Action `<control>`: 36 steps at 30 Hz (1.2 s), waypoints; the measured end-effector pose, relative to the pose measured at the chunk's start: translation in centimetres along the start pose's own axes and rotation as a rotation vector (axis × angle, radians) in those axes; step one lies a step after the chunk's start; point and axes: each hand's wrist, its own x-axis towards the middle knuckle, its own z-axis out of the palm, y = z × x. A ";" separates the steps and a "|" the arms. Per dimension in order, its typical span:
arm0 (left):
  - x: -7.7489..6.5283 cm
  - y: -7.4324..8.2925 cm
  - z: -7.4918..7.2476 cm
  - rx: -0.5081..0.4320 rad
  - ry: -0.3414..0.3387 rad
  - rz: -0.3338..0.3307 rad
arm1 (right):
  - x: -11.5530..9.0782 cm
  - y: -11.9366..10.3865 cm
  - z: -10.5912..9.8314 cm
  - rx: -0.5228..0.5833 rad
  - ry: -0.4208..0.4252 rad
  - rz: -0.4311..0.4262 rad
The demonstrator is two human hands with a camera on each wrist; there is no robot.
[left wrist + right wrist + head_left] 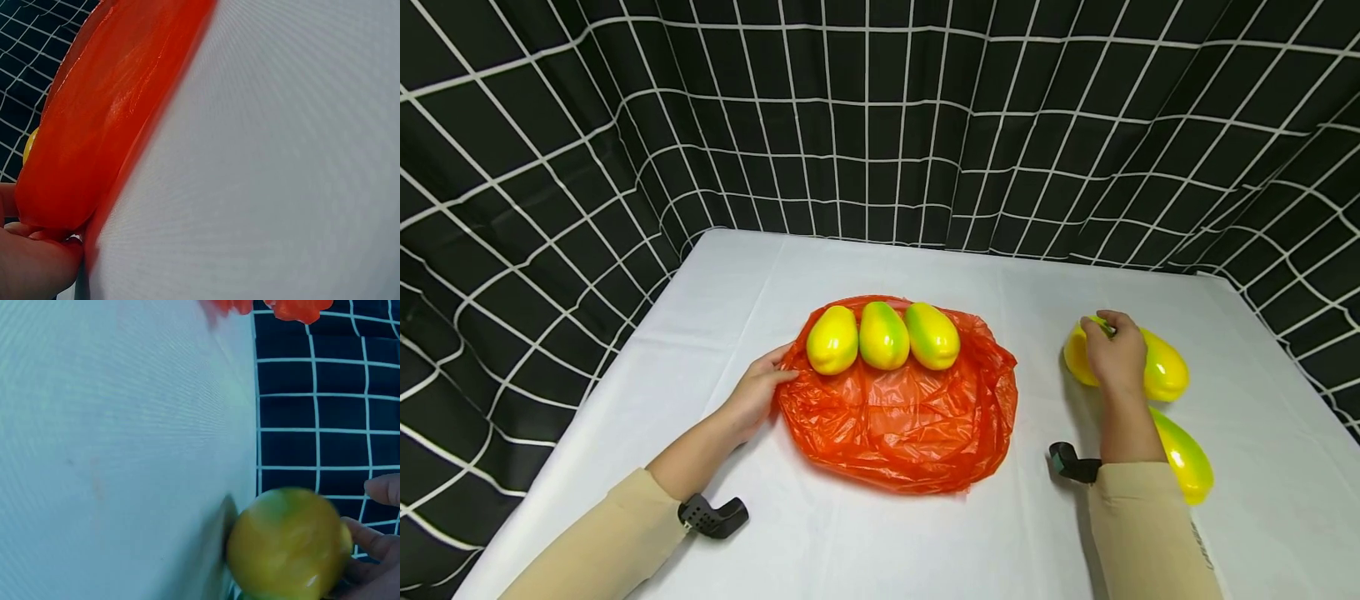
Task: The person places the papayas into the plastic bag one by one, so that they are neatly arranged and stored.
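A red plastic bag (910, 425) lies spread on the table. Along its far part, three yellow-green papayas, a left one (832, 340), a middle one (883, 336) and a right one (932, 336), sit in a row. My left hand (760, 392) pinches the bag's left edge between thumb and fingers. Over on the right, my right hand (1118, 354) is above another papaya (287, 544), its fingertips close to the top. In the right wrist view the thumb (384, 489) stands apart from that fruit. Whether the other fingers touch it is hard to tell.
Just right of my right hand lies another papaya (1167, 367). Nearer, one more papaya (1186, 458) is partly hidden by my right forearm. A white cloth covers the table (925, 542), and a black curtain with white grid lines (820, 125) surrounds its back and sides.
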 end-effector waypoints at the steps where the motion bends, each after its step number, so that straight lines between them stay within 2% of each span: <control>1: 0.0 0.0 0.0 0.003 -0.003 0.002 | 0.0 0.1 0.1 -0.005 -0.008 0.003; 8: 0.0 0.0 0.0 -0.001 0.002 0.004 | -0.1 0.6 0.7 0.005 -0.018 -0.011; 17: 0.0 0.0 0.1 -0.008 -0.003 0.021 | -0.4 0.9 1.0 0.080 -0.051 0.065; 36: 0.0 -0.1 0.0 -0.001 -0.003 0.015 | -0.8 1.0 1.2 0.158 -0.003 0.104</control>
